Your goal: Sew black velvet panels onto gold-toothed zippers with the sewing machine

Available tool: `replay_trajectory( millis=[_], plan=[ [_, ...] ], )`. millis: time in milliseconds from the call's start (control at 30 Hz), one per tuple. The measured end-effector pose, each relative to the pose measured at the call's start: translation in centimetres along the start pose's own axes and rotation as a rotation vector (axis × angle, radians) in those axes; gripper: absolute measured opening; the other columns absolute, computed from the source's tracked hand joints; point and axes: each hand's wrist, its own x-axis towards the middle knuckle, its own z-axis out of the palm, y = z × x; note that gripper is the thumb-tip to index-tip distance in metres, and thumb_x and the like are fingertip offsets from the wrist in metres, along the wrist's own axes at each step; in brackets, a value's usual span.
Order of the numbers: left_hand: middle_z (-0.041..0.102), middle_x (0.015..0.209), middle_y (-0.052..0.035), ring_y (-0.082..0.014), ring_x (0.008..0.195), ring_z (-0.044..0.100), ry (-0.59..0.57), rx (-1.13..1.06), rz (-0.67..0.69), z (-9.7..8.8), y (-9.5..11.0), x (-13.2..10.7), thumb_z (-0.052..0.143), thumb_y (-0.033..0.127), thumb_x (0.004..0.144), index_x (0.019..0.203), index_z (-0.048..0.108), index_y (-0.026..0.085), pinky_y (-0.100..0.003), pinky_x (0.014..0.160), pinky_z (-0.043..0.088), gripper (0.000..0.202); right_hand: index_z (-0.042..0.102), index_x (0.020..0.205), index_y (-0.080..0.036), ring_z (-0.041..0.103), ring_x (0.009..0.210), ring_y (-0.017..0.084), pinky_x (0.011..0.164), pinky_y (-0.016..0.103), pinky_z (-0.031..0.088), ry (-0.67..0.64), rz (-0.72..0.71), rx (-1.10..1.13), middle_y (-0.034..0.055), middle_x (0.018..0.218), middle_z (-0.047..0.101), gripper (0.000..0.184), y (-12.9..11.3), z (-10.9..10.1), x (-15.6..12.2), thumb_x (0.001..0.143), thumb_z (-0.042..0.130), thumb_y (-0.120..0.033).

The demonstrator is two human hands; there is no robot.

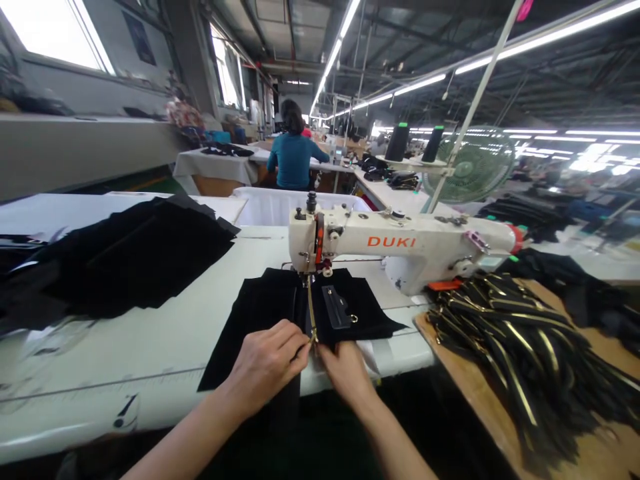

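A white DUKI sewing machine (400, 243) stands on the white table (150, 347). Under its needle lies a black fabric piece (270, 307) with a gold zipper (311, 310) running toward me. My left hand (267, 363) pinches the near end of the zipper and fabric with closed fingers. Just to its right, my right hand (345, 367) rests on the same black fabric, fingers curled down on the cloth edge.
A stack of black fabric pieces (130, 257) lies at left on the table. A pile of black zippers with gold teeth (520, 340) covers a wooden board at right. A fan (470, 170) and thread cones (397, 141) stand behind. A person in teal (294, 157) sits ahead.
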Motion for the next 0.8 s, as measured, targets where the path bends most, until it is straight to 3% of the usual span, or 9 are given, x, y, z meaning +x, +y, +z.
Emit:
replay_trajectory(
  millis=[167, 267, 333, 367, 467, 500, 600, 700, 800],
  plan=[
    [0.061, 0.073, -0.0024, -0.0176, 0.065, 0.056, -0.12, 0.018, 0.089, 0.7, 0.5, -0.2, 0.045, 0.015, 0.098, 0.082, 0.062, 0.018, -0.027, 0.055, 0.045, 0.024, 0.062, 0.072, -0.018, 0.063, 0.063, 0.022, 0.058, 0.03, 0.046, 0.015, 0.02, -0.081, 0.0079, 0.068, 0.065, 0.036, 0.4, -0.2, -3.8, 0.097, 0.045, -0.038],
    [0.062, 0.077, -0.0009, -0.0181, 0.07, 0.059, -0.184, -0.008, 0.087, 0.4, 0.7, -0.7, 0.049, 0.015, 0.098, 0.088, 0.063, 0.019, -0.031, 0.067, 0.053, 0.017, 0.064, 0.07, -0.022, 0.065, 0.063, 0.021, 0.056, 0.027, 0.044, -0.132, -0.037, -0.118, 0.0037, 0.064, 0.066, 0.041, 1.2, -1.7, -6.2, 0.099, 0.041, -0.039],
    [0.064, 0.09, -0.0017, -0.0195, 0.083, 0.062, -0.219, -0.077, -0.006, 0.1, 0.8, -1.5, 0.059, 0.021, 0.094, 0.098, 0.063, 0.021, -0.036, 0.084, 0.055, 0.005, 0.063, 0.064, -0.024, 0.063, 0.056, 0.018, 0.051, 0.026, 0.041, -0.275, -0.091, -0.162, -0.0001, 0.056, 0.063, 0.043, 1.6, -3.4, -7.0, 0.099, 0.043, -0.04],
    [0.064, 0.101, -0.0033, -0.0213, 0.093, 0.062, -0.228, -0.119, -0.088, 0.0, 0.9, -2.1, 0.065, 0.024, 0.091, 0.105, 0.062, 0.022, -0.038, 0.092, 0.054, 0.015, 0.062, 0.062, -0.024, 0.061, 0.05, 0.017, 0.048, 0.026, 0.039, -0.288, -0.113, -0.187, -0.0011, 0.053, 0.06, 0.044, 1.6, -4.3, -7.1, 0.099, 0.045, -0.041],
    [0.046, 0.139, -0.01, -0.0293, 0.124, 0.05, -0.215, -0.169, -0.368, 0.0, 1.1, -4.1, 0.073, 0.024, 0.082, 0.134, 0.047, 0.024, -0.046, 0.106, 0.048, 0.058, 0.065, 0.082, -0.023, 0.062, 0.061, 0.018, 0.056, 0.028, 0.047, -0.099, -0.25, -0.238, 0.0023, 0.072, 0.064, 0.026, 0.9, -5.7, -6.1, 0.098, 0.049, -0.037],
    [0.039, 0.145, -0.0111, -0.0309, 0.13, 0.045, -0.208, -0.152, -0.413, 0.1, 1.1, -4.7, 0.069, 0.02, 0.082, 0.142, 0.04, 0.023, -0.049, 0.108, 0.046, 0.067, 0.065, 0.098, -0.023, 0.064, 0.076, 0.021, 0.067, 0.031, 0.052, -0.037, -0.311, -0.243, 0.0056, 0.087, 0.066, 0.018, 0.6, -5.6, -5.5, 0.097, 0.051, -0.033],
    [0.041, 0.145, -0.0098, -0.0291, 0.131, 0.045, -0.202, -0.101, -0.388, 0.5, 1.1, -5.8, 0.051, 0.005, 0.08, 0.144, 0.039, 0.024, -0.05, 0.108, 0.045, 0.068, 0.052, 0.133, -0.023, 0.057, 0.11, 0.028, 0.094, 0.043, 0.05, -0.032, -0.405, -0.248, 0.01, 0.121, 0.059, 0.039, -0.1, -3.9, -3.6, 0.094, 0.055, -0.023],
    [0.053, 0.137, -0.0081, -0.0241, 0.126, 0.051, -0.164, -0.044, -0.293, 0.5, 1.1, -5.7, 0.038, -0.004, 0.077, 0.138, 0.048, 0.022, -0.044, 0.106, 0.048, 0.067, 0.054, 0.13, -0.022, 0.054, 0.113, 0.028, 0.099, 0.048, 0.048, -0.029, -0.429, -0.254, 0.0089, 0.12, 0.059, 0.038, 0.0, -1.6, -2.7, 0.092, 0.057, -0.019],
    [0.054, 0.14, -0.0086, -0.0227, 0.132, 0.046, -0.153, 0.019, -0.173, 0.5, 1.2, -5.0, 0.034, -0.007, 0.076, 0.141, 0.046, 0.016, -0.045, 0.111, 0.042, 0.071, 0.059, 0.12, -0.018, 0.056, 0.108, 0.028, 0.103, 0.054, 0.044, 0.042, -0.484, -0.262, 0.0089, 0.113, 0.062, 0.03, 0.2, -0.2, -2.8, 0.091, 0.053, -0.013]
  ],
)
